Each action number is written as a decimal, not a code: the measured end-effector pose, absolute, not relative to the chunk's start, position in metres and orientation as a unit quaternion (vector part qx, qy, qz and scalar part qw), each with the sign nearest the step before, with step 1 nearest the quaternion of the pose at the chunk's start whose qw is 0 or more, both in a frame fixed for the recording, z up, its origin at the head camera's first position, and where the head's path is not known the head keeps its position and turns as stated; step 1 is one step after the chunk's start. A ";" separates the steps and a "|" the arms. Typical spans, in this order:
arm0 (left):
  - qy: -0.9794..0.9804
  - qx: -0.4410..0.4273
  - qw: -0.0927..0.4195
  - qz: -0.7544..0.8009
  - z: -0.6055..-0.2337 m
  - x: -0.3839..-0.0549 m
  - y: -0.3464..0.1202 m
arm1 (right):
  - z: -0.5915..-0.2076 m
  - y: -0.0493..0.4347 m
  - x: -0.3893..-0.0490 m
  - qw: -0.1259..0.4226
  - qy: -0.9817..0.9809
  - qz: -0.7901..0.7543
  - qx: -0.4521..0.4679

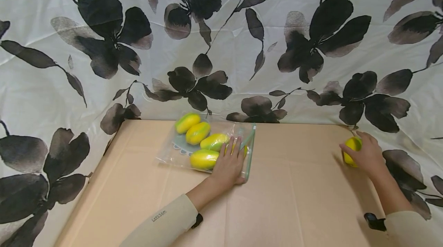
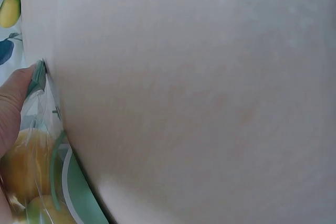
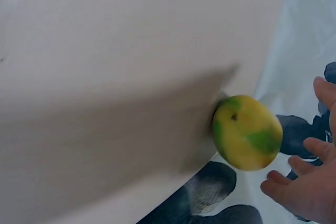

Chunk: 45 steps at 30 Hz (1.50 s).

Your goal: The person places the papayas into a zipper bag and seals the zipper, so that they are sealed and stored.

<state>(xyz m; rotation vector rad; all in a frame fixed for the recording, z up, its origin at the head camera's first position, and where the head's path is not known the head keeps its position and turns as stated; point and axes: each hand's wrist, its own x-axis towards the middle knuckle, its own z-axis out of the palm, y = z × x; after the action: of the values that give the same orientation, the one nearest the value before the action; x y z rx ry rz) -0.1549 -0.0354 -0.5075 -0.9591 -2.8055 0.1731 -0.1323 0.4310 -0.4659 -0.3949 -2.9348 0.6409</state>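
A clear zip bag (image 1: 166,157) with a green zip edge lies near the back of the cardboard surface, with several yellow-green mangoes (image 1: 204,159) inside. My left hand (image 1: 228,160) rests across its zip end, fingers straight over the plastic. In the left wrist view, the thumb (image 2: 17,85) touches the end of the green zip strip (image 2: 37,80). At the far right edge of the cardboard, a single mango (image 3: 248,132) sits beside my right hand (image 1: 368,153). The right wrist view shows that hand's fingers spread and apart from the mango.
The tan cardboard surface (image 1: 277,201) ends just beyond the bag and just beside the lone mango. A white cloth (image 1: 256,66) with dark flowers hangs behind it and runs along both sides. Each wrist wears a black strap device (image 1: 375,222).
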 end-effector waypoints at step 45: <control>-0.940 -0.319 0.107 0.058 -0.510 -0.154 -0.033 | -0.474 0.404 -0.121 0.050 -0.962 0.270 0.006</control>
<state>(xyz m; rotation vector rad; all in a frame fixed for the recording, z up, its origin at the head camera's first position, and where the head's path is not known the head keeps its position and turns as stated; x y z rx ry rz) -0.1541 -0.0328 -0.5101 -0.9389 -2.7679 0.1714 -0.1205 0.4043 -0.4740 0.0172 -2.9289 0.8226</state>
